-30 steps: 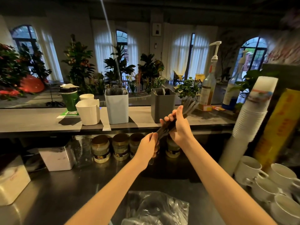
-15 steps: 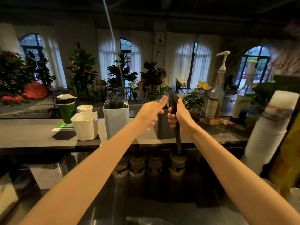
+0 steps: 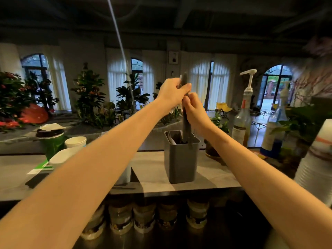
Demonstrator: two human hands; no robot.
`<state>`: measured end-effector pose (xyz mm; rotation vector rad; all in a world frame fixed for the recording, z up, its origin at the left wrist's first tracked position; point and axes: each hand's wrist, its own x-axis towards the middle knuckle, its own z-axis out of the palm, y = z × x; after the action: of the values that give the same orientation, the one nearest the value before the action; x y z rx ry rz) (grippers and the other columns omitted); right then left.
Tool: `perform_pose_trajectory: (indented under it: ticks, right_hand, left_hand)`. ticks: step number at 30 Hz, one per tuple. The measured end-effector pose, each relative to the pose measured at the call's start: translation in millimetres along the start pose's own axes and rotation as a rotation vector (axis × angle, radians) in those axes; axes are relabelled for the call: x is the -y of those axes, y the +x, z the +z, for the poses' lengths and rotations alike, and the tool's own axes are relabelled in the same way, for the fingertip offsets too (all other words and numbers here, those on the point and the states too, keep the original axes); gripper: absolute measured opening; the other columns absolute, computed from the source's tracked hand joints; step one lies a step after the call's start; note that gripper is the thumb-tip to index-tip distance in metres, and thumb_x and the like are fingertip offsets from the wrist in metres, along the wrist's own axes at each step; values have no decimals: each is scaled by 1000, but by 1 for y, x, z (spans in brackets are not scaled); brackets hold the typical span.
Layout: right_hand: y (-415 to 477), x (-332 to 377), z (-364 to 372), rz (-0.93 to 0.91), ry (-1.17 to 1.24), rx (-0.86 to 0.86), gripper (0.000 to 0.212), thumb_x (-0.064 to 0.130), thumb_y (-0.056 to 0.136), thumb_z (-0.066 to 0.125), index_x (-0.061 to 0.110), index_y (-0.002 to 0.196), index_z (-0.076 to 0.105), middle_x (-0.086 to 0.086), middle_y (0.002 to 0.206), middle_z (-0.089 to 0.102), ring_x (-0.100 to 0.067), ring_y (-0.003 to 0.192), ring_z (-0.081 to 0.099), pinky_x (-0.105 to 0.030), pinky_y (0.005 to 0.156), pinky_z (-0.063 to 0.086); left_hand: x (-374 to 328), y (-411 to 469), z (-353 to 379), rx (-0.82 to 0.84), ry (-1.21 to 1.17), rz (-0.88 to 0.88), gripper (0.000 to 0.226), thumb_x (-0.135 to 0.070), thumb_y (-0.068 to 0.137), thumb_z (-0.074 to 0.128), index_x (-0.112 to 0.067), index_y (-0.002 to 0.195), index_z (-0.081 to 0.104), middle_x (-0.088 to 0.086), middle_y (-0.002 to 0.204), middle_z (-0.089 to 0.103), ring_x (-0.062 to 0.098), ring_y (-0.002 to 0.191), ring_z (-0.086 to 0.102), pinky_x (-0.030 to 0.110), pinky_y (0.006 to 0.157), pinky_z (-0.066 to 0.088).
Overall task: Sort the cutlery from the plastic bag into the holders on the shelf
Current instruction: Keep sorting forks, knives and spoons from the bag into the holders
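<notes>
A bundle of dark cutlery [image 3: 185, 128] stands upright with its lower end inside the dark grey holder [image 3: 181, 162] on the shelf [image 3: 154, 169]. My right hand [image 3: 195, 112] grips the bundle at mid-length. My left hand [image 3: 173, 92] closes on its top end just above. A light blue-white holder [image 3: 125, 174] stands to the left of the grey one, mostly hidden behind my left forearm. The plastic bag is out of view.
A white cup [image 3: 75, 141], a white container [image 3: 60, 158] and a green lidded cup [image 3: 51, 141] stand on the shelf at left. Two pump bottles [image 3: 242, 123] and a stack of paper cups [image 3: 316, 168] are at right. Jars [image 3: 143, 218] line up under the shelf.
Both hands have risen and carried the cutlery bundle from below the shelf edge up over the grey holder, lowering its end in. My left hand moved onto the bundle's top.
</notes>
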<state>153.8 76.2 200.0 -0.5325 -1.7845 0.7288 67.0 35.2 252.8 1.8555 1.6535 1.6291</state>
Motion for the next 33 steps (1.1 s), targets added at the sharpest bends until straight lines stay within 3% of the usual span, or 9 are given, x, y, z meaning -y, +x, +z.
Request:
perform_pose_trajectory:
  ticks: [3,7,9,13,15,18,24,27,33]
  right_hand:
    - [17,-9,-5,-9,204,16,11,9,101,35,11,94,43,1,75,44,6,51,49,-11,52,42]
    - [26,-31,-7,75,160,60,11,7,97,46,3,106,52,-2,79,58,-3,65,60,-13,59,49]
    - [23,-48,-6,145,100,104,21,6,95,50,-3,112,56,-4,85,63,-10,75,62,-14,66,52]
    - [14,-77,-4,263,-374,299,23,16,89,62,-2,103,68,-21,99,68,-23,83,60,-34,81,50]
    - [9,-84,-6,279,-579,389,30,23,87,64,-2,102,69,-19,97,68,-20,79,58,-29,71,47]
    - [0,-82,-15,189,-678,325,35,24,90,61,1,116,63,-13,116,65,-23,107,59,-29,89,44]
    - [-30,-60,-34,133,-434,29,22,21,92,59,8,109,64,-7,106,65,-17,98,58,-24,83,45]
    - [-68,-33,-34,136,-261,-22,13,20,92,58,12,102,63,0,93,63,-7,82,58,-18,72,48]
    - [-172,6,-15,370,229,99,12,17,95,52,14,102,62,0,74,61,-8,63,57,-21,61,46]
  left_hand:
    - [2,23,0,23,145,95,25,-27,94,55,-9,77,57,3,69,52,17,69,52,35,70,46]
    - [35,33,6,30,206,87,28,-27,92,59,0,86,63,0,65,49,17,69,49,32,68,43]
    - [57,30,12,36,210,39,29,-27,89,63,-3,74,59,3,64,49,17,66,49,31,67,44]
    - [101,17,24,156,405,-103,39,-33,83,70,-16,56,47,-2,56,43,14,57,43,23,52,34]
    - [116,10,28,278,598,-132,36,-43,80,71,-13,63,59,1,63,55,22,66,56,30,58,44]
    - [119,5,25,252,641,-148,41,-50,77,70,-11,91,71,5,87,69,23,84,64,34,73,53]
    - [75,-19,10,116,277,-149,36,-35,98,46,-8,88,68,4,85,67,9,63,52,26,64,45]
    - [49,-60,1,246,4,-259,38,-32,102,35,-10,91,64,6,90,68,4,43,35,17,44,31]
    - [35,-165,-6,686,-90,-412,15,-8,94,50,-3,101,62,1,71,53,6,51,32,15,46,30]
